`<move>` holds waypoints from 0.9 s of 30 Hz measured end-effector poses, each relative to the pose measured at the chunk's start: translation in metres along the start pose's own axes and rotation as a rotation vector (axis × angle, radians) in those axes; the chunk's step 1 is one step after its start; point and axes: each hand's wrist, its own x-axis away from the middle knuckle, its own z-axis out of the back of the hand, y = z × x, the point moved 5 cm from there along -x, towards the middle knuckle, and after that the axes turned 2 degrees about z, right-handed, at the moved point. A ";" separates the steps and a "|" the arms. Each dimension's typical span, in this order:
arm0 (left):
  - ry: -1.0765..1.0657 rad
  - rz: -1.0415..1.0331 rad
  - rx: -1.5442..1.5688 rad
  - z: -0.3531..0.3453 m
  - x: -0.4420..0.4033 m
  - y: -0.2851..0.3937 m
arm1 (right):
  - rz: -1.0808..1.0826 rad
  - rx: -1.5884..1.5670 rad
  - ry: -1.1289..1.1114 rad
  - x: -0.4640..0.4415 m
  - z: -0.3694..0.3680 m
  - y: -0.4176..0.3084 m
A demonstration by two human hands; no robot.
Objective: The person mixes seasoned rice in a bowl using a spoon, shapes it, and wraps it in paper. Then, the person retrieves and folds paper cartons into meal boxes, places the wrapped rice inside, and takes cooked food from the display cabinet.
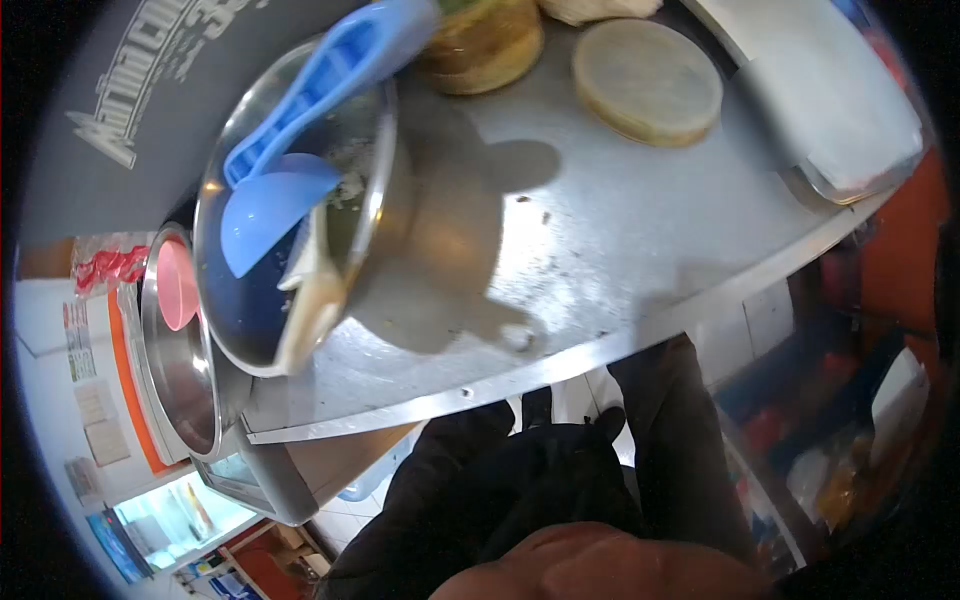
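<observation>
Neither my left hand nor my right hand can be made out. A rounded patch of bare skin [590,565] fills the bottom edge, and I cannot tell which body part it is. On the metal counter [610,250] stands a large steel bowl [383,200]. A blue plastic scoop [270,215] rests in the bowl, with a ribbed blue handle [320,85] slanting over the rim. Beside it a pale utensil [312,305] leans across the near rim. White bits [350,170] cling inside the bowl.
Along the far side stand a round lidded tub [648,80], a brownish container [485,50] and a blurred whitish block or tray [830,100]. A second steel bowl [180,390] with a pink scoop [177,285] sits lower left. The counter's metal edge [480,390] curves before my legs.
</observation>
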 end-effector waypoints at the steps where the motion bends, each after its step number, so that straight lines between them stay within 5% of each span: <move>1: 0.003 0.007 0.009 0.003 0.004 -0.001 | -0.005 0.003 -0.004 0.001 0.000 -0.001; 21: -0.003 0.031 0.072 0.010 0.031 -0.012 | -0.065 -0.115 0.055 0.003 0.007 0.003; 27: -0.008 0.109 0.122 0.002 0.056 -0.023 | -0.165 -0.388 0.057 0.011 0.008 0.004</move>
